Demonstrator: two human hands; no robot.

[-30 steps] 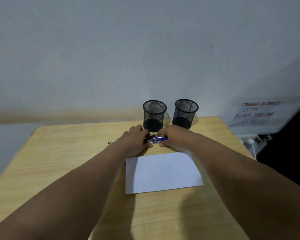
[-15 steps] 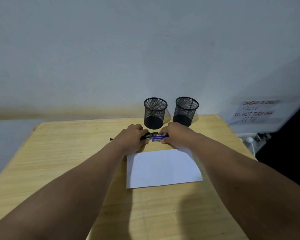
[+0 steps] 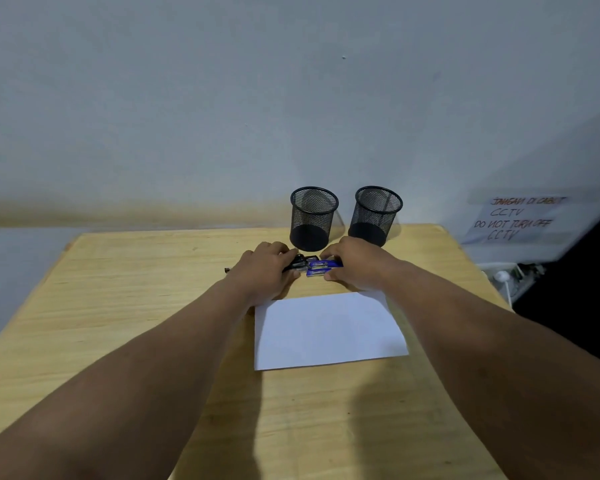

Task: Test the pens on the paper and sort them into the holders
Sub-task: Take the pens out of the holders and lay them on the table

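A small bunch of pens, black and blue caps showing, lies on the wooden table between my two hands. My left hand covers the black ends, fingers curled over them. My right hand closes on the blue ends from the right. One pen tip pokes out left of my left hand. A white sheet of paper lies just in front of the hands. Two black mesh holders stand behind the pens, the left holder and the right holder, both looking empty.
A grey wall rises right behind the table's far edge. A handwritten paper notice hangs to the right, with a white plug and cables below it, off the table's right edge.
Both hands stay on the pen bunch with only slight shifts. The view has tilted a little, so the holders and the table sit slightly higher in the frame.
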